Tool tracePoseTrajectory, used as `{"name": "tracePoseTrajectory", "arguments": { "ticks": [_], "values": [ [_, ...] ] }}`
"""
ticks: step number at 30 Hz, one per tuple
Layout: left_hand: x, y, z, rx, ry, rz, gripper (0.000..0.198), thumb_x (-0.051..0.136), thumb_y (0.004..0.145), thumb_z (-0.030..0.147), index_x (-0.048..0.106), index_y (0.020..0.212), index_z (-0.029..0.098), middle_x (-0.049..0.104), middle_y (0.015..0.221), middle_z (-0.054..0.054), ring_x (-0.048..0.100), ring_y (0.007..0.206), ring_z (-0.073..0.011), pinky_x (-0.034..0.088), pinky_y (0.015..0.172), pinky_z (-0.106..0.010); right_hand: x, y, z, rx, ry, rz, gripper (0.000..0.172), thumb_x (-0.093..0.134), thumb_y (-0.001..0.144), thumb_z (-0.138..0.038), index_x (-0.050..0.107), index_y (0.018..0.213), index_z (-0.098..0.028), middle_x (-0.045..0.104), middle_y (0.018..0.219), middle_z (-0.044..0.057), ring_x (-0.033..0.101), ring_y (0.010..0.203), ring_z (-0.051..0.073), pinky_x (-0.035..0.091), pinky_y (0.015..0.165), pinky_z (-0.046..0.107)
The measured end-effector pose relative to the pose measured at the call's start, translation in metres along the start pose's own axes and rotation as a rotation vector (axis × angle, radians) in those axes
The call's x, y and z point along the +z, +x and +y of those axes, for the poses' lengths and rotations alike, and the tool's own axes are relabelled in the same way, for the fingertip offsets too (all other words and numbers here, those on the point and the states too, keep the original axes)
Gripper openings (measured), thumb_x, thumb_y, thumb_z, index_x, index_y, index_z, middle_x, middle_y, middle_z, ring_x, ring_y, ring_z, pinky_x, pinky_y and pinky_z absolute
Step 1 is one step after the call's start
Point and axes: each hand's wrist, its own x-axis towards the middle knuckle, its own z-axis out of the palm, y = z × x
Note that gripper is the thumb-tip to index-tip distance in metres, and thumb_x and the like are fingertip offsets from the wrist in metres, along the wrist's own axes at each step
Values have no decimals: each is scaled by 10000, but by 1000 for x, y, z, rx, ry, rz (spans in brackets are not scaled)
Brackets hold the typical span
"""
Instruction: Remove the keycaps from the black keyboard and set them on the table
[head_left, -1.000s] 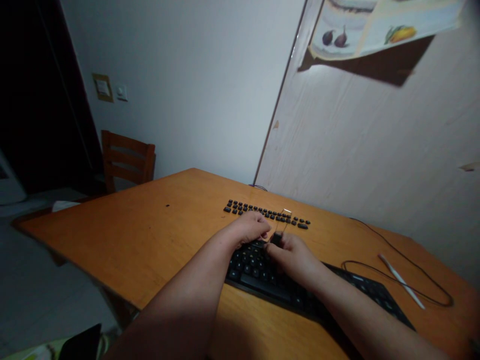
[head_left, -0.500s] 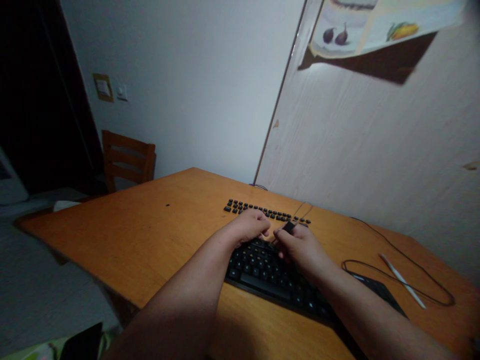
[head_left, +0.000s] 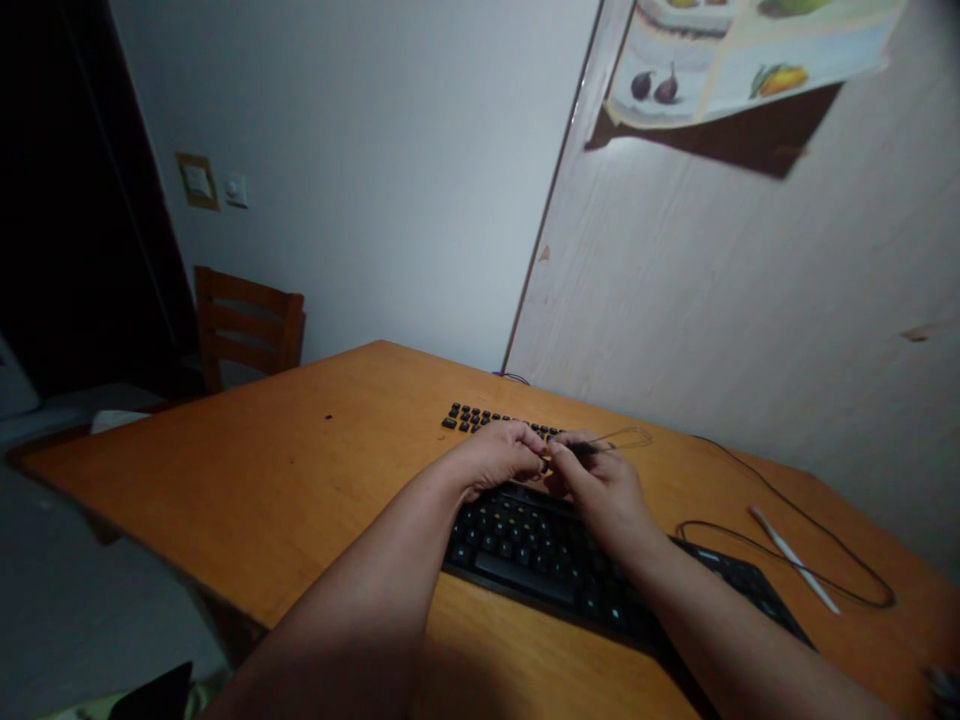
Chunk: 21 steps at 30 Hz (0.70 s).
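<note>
My right hand (head_left: 600,480) is closed around a wire keycap puller (head_left: 626,438), whose thin loops stick out to the right above the knuckles. My left hand (head_left: 506,455) pinches a small dark piece (head_left: 545,464) that looks like a keycap, close to the right fingertips. Both hands hover over the upper part of a black keyboard (head_left: 525,575); the right forearm hides some of it. Behind the hands, loose black keycaps (head_left: 465,415) are laid out in rows on the wooden table (head_left: 360,460), partly covered by my fingers.
On the right lie a white pen-like stick (head_left: 795,560) and a looping dark cable (head_left: 862,600). One small dark bit (head_left: 328,417) rests on the left of the table. A wooden chair (head_left: 247,325) stands at the far left, and a wall (head_left: 675,300) borders the back.
The puller has turned in my right hand, so its loops now point right. My left fingers have come up to the right fingertips. The view has shifted slightly.
</note>
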Motion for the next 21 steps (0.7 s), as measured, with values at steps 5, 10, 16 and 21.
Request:
{"name": "tracePoseTrajectory", "arguments": {
  "ticks": [5,10,16,21],
  "values": [
    [-2,2,-2,-7,-52,11,269,607,640,48,551,888,136,637,719,-14,598,616,-99,437,590,-212,-6,1,-6,51,131,9,465,543,860,-522,582,1163,-172,653,855,57,632,649,157,539,636,303],
    [-5,5,-5,-7,-50,46,312,623,654,66,550,949,136,640,749,-21,613,627,-107,465,617,-232,-17,10,5,-85,-258,-42,288,558,859,-418,652,1000,-184,682,873,75,637,782,197,503,727,325],
    [-7,5,-5,-4,-37,16,362,632,653,74,540,999,131,662,776,-48,635,661,-127,485,641,-250,-23,8,1,-238,-724,-219,229,582,842,-334,659,1039,-246,673,1038,65,620,883,212,449,749,309],
    [-4,4,-3,-40,-109,-11,435,622,631,48,516,1045,130,653,724,-27,629,621,-124,493,638,-254,-19,5,-8,-256,-877,-266,204,566,862,-337,674,1020,-266,675,1004,58,621,855,206,414,690,282]
  ]
}}
